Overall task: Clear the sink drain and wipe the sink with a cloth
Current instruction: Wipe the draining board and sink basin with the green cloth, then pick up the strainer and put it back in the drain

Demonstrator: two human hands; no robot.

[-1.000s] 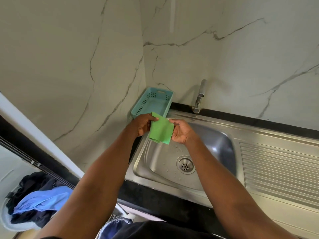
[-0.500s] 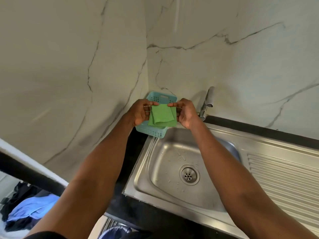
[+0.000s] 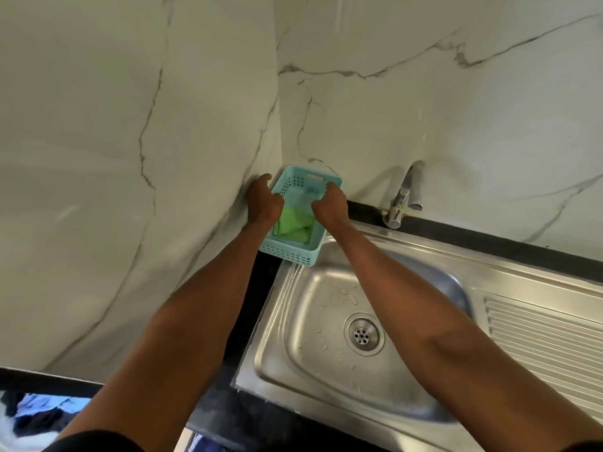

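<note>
Surface: steel sink (image 3: 274,353), wet (droplets), marble walls.
Count: one basket (image 3: 293,252) behind sink, one cloth (image 3: 293,225) inside.
Hands: left hand (image 3: 262,203) and right hand (image 3: 331,205) at basket, grip unclear.

A marble-clad kitchen corner in soft, even light.
Two pale marble walls (image 3: 424,102) with thin grey veins meet at a corner above a black stone table (image 3: 261,321). A chrome tap (image 3: 404,194) stands by the back wall; crumpled blue and dark laundry (image 3: 36,415) lies lower left.
</note>
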